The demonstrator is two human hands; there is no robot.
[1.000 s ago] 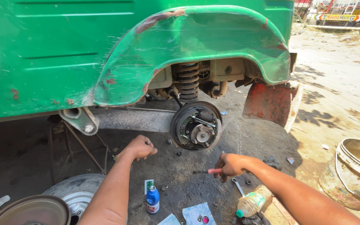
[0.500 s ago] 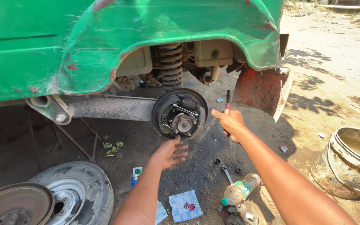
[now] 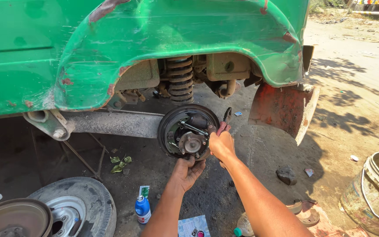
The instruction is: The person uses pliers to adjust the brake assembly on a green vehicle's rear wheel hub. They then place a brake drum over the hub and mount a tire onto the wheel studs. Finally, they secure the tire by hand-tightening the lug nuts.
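A: Dark steel, the brake assembly [image 3: 188,132] — it sits bare under the green wheel arch [image 3: 176,39], at the end of the grey axle beam [image 3: 110,123], just below the coil spring [image 3: 180,79].

B: And the hands?

A: The left hand [image 3: 188,172] cups the lower edge of the brake plate from beneath, fingers curled up against the rim. The right hand [image 3: 221,145] is at the plate's right side, fingers closed round the red handles of a pair of pliers [image 3: 224,122], whose head points up beside the plate.

B: What lies around?

A: A rust-red mud flap [image 3: 281,107] hangs to the right of the brake. On the ground, a blue bottle [image 3: 142,209] stands near the left forearm, a removed wheel [image 3: 73,208] lies at lower left with a brake drum [image 3: 14,219] beside it, and a worn metal bucket [image 3: 373,193] stands well apart at the right edge.
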